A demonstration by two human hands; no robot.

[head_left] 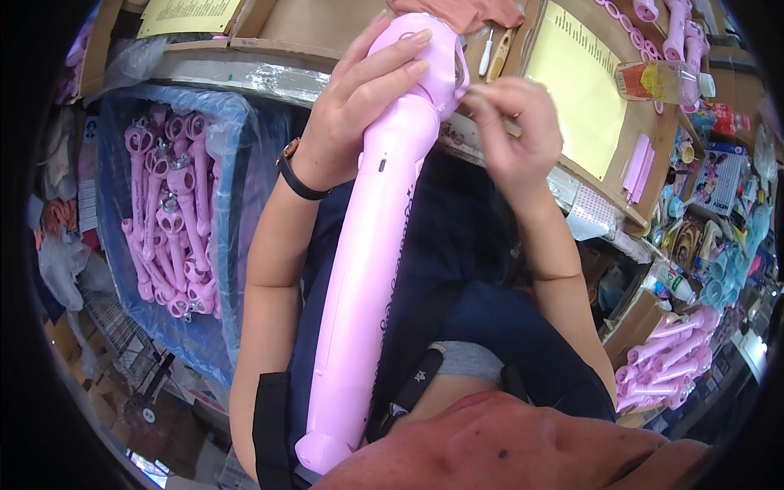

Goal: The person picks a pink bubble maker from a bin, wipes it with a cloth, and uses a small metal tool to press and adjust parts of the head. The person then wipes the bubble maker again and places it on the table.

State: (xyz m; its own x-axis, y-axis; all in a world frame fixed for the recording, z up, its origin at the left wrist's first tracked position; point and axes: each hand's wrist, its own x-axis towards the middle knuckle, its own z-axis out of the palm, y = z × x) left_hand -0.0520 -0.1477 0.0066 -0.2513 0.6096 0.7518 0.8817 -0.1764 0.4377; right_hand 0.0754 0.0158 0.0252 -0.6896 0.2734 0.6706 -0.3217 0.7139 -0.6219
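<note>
A long pink plastic wand (359, 269) with lettering along its side runs from the bench edge back toward my body. It has a rounded head at the far end and a small slot in the handle. Wrapped round that head, the fingers of my left hand (359, 86) hold the wand; a dark band and a watch are on this wrist. Close by the head's right rim, my right hand (518, 122) is closed with thumb and fingers pinched together. What lies in the pinch, if anything, is too small and blurred to make out.
On the left, a blue-lined bin (229, 122) holds several pink wands (175, 196). A white-handled tool (487, 53), a brown-handled tool (499, 55) and a yellow sheet (572, 90) lie on the bench. A bottle (653, 82) is at right, above a box of pink parts (665, 359).
</note>
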